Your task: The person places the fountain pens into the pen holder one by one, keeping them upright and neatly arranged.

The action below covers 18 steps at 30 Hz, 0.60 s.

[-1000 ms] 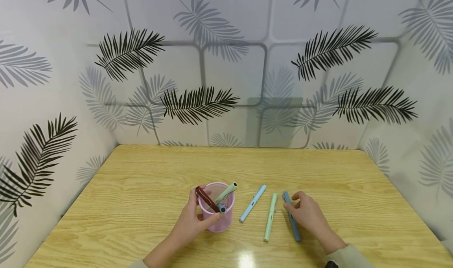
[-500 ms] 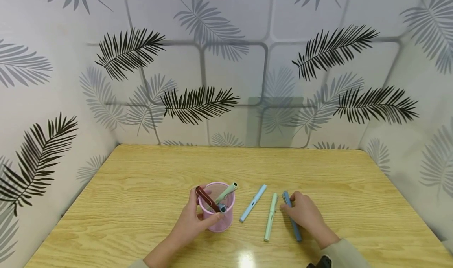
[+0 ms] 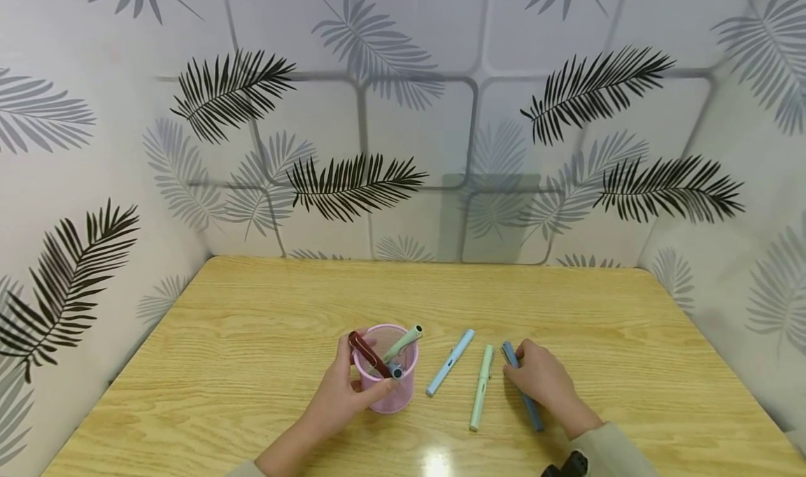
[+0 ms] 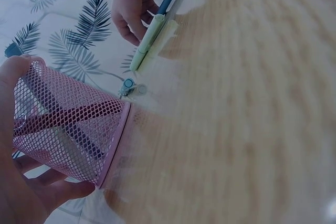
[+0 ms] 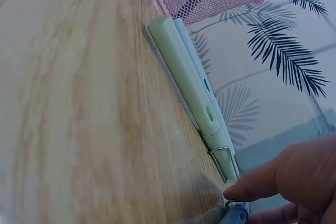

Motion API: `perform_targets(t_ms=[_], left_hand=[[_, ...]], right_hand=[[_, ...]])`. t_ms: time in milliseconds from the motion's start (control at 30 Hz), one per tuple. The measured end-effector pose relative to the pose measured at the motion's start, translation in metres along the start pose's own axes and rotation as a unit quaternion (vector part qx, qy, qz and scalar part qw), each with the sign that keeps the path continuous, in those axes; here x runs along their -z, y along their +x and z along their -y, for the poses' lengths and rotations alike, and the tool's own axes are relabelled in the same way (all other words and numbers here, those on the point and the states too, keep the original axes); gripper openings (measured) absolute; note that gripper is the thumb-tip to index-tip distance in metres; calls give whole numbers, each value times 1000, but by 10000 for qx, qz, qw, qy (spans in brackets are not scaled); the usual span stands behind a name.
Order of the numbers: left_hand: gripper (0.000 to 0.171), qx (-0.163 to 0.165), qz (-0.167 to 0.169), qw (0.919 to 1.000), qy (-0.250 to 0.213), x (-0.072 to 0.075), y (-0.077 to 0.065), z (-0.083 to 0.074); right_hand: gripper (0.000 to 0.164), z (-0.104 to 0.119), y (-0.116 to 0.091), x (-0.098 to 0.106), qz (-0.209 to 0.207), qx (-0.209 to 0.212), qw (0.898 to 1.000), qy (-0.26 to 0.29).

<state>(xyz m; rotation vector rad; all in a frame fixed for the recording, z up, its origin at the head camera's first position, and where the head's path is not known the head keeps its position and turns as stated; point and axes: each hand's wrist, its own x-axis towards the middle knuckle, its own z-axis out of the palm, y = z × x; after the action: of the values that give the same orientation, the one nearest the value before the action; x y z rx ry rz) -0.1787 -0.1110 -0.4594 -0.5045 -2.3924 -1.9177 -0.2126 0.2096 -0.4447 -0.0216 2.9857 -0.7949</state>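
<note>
In the head view my left hand (image 3: 340, 396) grips a pink mesh pen holder (image 3: 393, 399), thumb on the near side and fingers round the far left. A dark red pen (image 3: 373, 357), a pale green pen (image 3: 403, 342) and a blue-grey pen (image 3: 395, 370) lean inside it. My right hand (image 3: 546, 379) pinches a dark blue pen (image 3: 531, 413) near its clip end, thumb on the left side. In the right wrist view the thumb (image 5: 257, 182) lies right at that pen's end (image 5: 236, 214); the rest of the pen is out of frame.
Between holder and right hand, a light blue pen (image 3: 450, 362) and a pale green pen (image 3: 481, 387) lie on the wooden table (image 3: 264, 323). A leaf-patterned wall (image 3: 409, 134) stands behind the table and along both sides. A dark device (image 3: 569, 465) sits at my right wrist.
The dark blue pen's near end has swung slightly to the right under my right hand, whose fingers have drawn in on it. The left hand and pen holder have stayed put.
</note>
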Motion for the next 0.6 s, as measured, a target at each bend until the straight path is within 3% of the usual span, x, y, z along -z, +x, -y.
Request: perform_targets(t_ms=[200,600], left_hand=[[78,-26,32,10000,30,1,1,1],[76,-38,-16,9999,122,1,0,0]], right_hand=[[29,0,-2,1,13,-205,9994,290],[31,9,-5,4,-362,128,9971,656]])
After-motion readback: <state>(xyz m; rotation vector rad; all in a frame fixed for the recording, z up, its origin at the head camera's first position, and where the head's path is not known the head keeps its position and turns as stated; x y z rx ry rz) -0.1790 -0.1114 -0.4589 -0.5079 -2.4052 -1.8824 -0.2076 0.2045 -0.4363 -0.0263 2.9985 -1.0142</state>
